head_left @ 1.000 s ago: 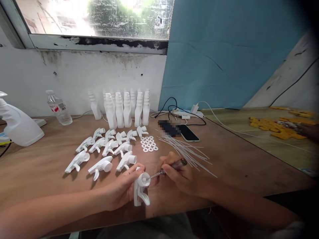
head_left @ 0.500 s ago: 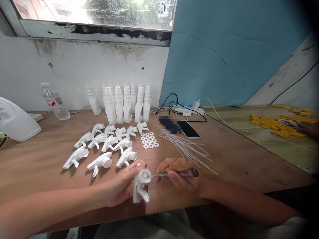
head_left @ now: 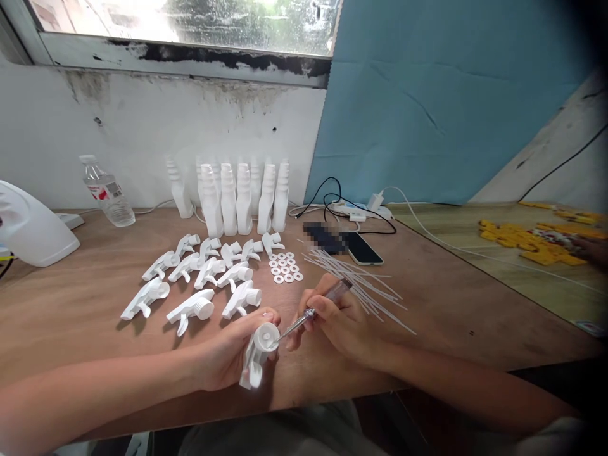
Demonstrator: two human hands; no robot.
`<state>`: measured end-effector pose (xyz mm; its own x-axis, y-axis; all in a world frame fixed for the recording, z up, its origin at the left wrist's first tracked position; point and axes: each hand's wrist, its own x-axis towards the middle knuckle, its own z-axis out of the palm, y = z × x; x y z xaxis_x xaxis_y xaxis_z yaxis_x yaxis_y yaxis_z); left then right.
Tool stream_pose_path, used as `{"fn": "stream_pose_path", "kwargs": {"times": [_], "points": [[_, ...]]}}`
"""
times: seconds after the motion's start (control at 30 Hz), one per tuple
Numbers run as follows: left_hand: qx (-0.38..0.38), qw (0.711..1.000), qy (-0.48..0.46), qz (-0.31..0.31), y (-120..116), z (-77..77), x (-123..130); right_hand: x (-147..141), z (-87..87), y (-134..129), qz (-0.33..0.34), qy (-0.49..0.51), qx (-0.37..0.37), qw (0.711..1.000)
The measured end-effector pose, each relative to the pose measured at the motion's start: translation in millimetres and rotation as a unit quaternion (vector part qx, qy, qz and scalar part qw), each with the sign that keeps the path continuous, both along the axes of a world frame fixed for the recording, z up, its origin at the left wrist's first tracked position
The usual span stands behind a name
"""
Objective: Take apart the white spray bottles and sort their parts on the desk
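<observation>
My left hand [head_left: 232, 348] is closed around a white trigger sprayer head [head_left: 256, 360], its round cap opening turned up and towards the right. In my right hand [head_left: 342, 323] is a screwdriver [head_left: 311, 310] with a clear handle and thin metal shaft. The shaft's tip meets the rim of the sprayer's cap; whether it reaches inside I cannot tell. Left of and behind my hands lie several more white sprayer heads [head_left: 190, 310] in rows. Beside them sit several flat white washers [head_left: 286, 268]. Thin white tubes [head_left: 365, 285] lie behind my right hand.
White bottles [head_left: 228, 202] stand against the wall. A water bottle [head_left: 111, 199] and a large white jug [head_left: 35, 228] are at the left. A phone [head_left: 363, 248], cables and a charger [head_left: 375, 201] lie behind the tubes. Yellow pieces [head_left: 517, 240] and another person's hand [head_left: 593, 248] are far right.
The screwdriver has swung from nearly level to steeply slanted, handle raised, as my right hand moved left. My left hand has tilted the sprayer head so its cap faces more upward.
</observation>
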<state>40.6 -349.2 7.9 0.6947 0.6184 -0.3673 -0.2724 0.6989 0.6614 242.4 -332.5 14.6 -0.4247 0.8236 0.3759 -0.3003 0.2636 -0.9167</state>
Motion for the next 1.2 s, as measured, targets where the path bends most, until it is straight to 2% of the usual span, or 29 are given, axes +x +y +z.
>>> {"fn": "stream_pose_path", "kwargs": {"times": [0.1, 0.2, 0.33, 0.4, 0.47, 0.6, 0.73, 0.9, 1.03, 1.1, 1.2], "points": [[0.005, 1.0, -0.013, 0.011, 1, 0.5, 0, 3, 3.7, -4, 0.009, 0.002, 0.068, 0.998], [0.0, 1.0, -0.006, 0.021, 1, 0.7, 0, 9, 10.7, -9, 0.005, -0.064, 0.192, 0.979], [-0.004, 0.999, -0.008, 0.037, 0, 1.3, 0, 12, 17.3, -13, 0.002, -0.122, 0.396, 0.91], [-0.008, 0.999, -0.017, 0.034, 0, 1.9, 1, 10, 17.6, -13, -0.018, -0.137, 0.453, 0.881], [-0.014, 0.999, -0.033, 0.026, 0, 2.0, 1, 6, 16.5, -13, -0.038, -0.131, 0.485, 0.864], [-0.024, 0.999, -0.037, 0.0, 1, 0.3, -1, 3, 15.0, -12, -0.048, -0.119, 0.526, 0.841], [-0.029, 0.999, -0.034, -0.014, 1, -1.6, -3, 4, 13.7, -10, -0.061, -0.135, 0.533, 0.833], [-0.035, 0.998, -0.048, 0.006, 1, 0.5, 0, 5, 11.5, -9, -0.115, -0.114, 0.548, 0.821], [-0.039, 0.998, -0.039, 0.021, 1, 3.2, 2, 4, 14.2, -11, -0.113, -0.152, 0.553, 0.811], [-0.043, 0.998, -0.035, 0.034, 0, 3.4, 2, 5, 14.8, -11, -0.128, -0.125, 0.56, 0.809], [-0.035, 0.996, -0.059, 0.053, -1, 1.9, 3, 7, 14.5, -9, -0.161, -0.136, 0.58, 0.787]]}}
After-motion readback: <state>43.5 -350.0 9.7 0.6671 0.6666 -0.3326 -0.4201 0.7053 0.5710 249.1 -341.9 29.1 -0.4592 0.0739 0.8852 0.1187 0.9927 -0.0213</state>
